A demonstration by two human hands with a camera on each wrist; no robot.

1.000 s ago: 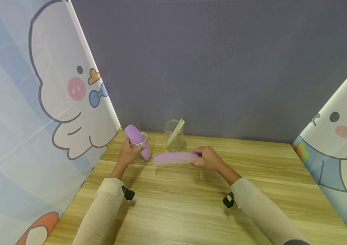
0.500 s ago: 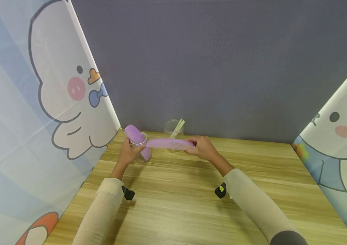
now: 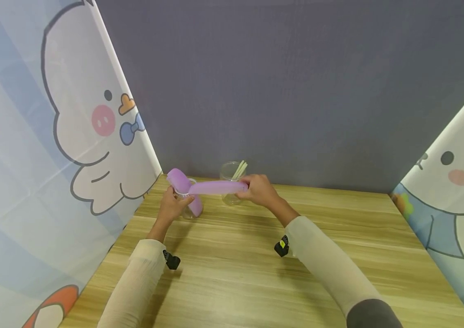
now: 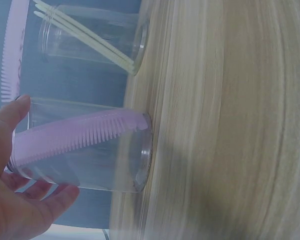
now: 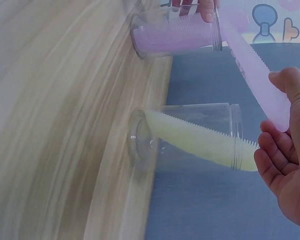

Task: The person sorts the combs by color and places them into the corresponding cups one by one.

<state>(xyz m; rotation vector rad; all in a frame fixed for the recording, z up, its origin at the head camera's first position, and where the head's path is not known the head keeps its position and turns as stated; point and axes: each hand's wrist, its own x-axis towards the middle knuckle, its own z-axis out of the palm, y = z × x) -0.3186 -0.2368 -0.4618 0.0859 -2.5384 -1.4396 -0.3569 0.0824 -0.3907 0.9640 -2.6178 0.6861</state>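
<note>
My left hand (image 3: 170,207) holds a clear jar (image 4: 105,172) around its rim, and the jar stands upright on the table. A purple comb (image 4: 75,139) leans inside that jar, its upper end sticking out of the mouth. A second purple comb (image 3: 217,187) is pinched at one end by my right hand (image 3: 258,190). It lies about level in the head view, its free end at the jar's mouth; whether that end is inside I cannot tell. In the right wrist view this comb (image 5: 255,75) slants toward the jar's rim, thumb on one side and fingers on the other.
Another clear jar (image 5: 190,112) stands to the right and a little behind, with pale yellow-green combs (image 5: 200,140) leaning in it. The wooden table (image 3: 232,273) ends at a dark grey backdrop (image 3: 281,91). Cartoon-printed curtains (image 3: 22,182) hang at both sides.
My right hand has moved left and farther back with the purple comb, bringing its free end to the jar's mouth. The left hand has kept its grip on the jar.
</note>
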